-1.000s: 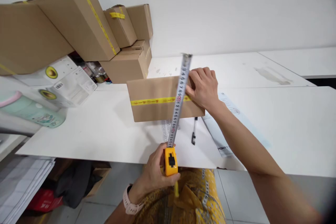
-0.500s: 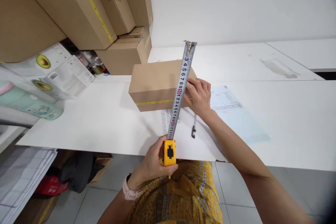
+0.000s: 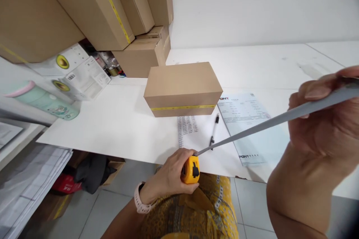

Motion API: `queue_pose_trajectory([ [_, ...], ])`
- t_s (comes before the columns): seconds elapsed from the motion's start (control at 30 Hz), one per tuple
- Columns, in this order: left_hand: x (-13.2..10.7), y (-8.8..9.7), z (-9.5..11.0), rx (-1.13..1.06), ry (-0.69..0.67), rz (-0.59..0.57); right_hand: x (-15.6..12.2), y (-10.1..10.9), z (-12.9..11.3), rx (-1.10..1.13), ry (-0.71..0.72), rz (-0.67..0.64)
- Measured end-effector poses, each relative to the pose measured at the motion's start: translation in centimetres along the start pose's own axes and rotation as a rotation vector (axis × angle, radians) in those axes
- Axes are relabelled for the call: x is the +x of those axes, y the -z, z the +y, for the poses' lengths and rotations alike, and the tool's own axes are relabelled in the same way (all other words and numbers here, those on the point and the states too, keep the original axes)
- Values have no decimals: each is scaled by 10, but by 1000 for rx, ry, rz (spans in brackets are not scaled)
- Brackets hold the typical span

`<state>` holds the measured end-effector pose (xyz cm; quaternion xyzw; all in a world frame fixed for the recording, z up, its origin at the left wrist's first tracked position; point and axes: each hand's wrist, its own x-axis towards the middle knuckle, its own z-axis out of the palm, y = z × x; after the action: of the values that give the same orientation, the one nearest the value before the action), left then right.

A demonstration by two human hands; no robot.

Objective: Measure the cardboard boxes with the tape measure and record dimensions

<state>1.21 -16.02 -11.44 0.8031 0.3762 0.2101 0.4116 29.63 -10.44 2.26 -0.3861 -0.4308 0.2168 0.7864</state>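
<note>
My left hand (image 3: 171, 171) is closed around the yellow case of a tape measure (image 3: 192, 170), just off the table's front edge. Its grey blade (image 3: 263, 125) stretches up and to the right, its plain back side showing. At the right edge of the view my right hand (image 3: 333, 108) is raised close to the camera, fingers pinched on the blade's end, which is partly hidden. A closed cardboard box (image 3: 183, 80) with a yellow tape band lies beyond the left hand, touched by neither hand. A pen (image 3: 214, 130) lies on a printed sheet (image 3: 193, 138) before it.
Printed papers in a clear bluish sleeve (image 3: 249, 127) lie right of the box. Several cardboard boxes (image 3: 112, 3) are stacked at the back left, above white avocado-printed boxes (image 3: 84, 78). A mint bottle (image 3: 50, 102) leans at the left of the white table (image 3: 117, 119).
My right hand has left the box, taken the free end of the tape blade and swung it right and toward the camera. The left hand still holds the case, now tilted.
</note>
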Motion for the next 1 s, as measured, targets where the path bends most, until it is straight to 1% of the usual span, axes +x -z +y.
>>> queue_pose_trajectory([
  [0.1,-1,-5,0,-95,104,17,-31,3,6,-150,4,63],
  [0.13,-1,-7,0,-128,129,31,-44,2,11,-170,-13,31],
  [0.17,0,-9,1,-149,141,50,-57,1,17,-164,1,-1],
  [0.27,2,-9,5,-119,105,137,-94,-1,35,-242,-25,-209],
  [0.33,1,-3,10,-49,50,205,-109,0,44,-358,44,-328],
  [0.4,-2,7,16,51,-11,290,-114,5,52,-486,153,-368],
  [0.47,-6,24,22,172,-82,391,-110,13,61,-600,199,-327],
  [0.57,-1,59,33,371,-228,545,-95,26,86,-772,105,-267],
  [0.6,5,74,37,446,-286,596,-90,30,97,-843,68,-285],
  [0.67,25,106,45,618,-399,701,-84,35,119,-1015,41,-373],
  [0.7,39,122,48,706,-444,717,-84,36,128,-1099,50,-432],
  [0.73,54,136,50,777,-474,707,-85,36,136,-1169,72,-496],
  [0.77,71,150,50,826,-448,704,-87,35,142,-1222,100,-560],
  [0.8,88,161,48,860,-393,702,-90,34,146,-1259,127,-615],
  [0.87,120,178,40,896,-243,635,-96,31,149,-1298,160,-680],
  [0.93,146,187,27,897,-120,523,-99,30,148,-1330,142,-670],
  [1.0,162,187,14,867,-68,453,-98,30,145,-1351,76,-638],
])
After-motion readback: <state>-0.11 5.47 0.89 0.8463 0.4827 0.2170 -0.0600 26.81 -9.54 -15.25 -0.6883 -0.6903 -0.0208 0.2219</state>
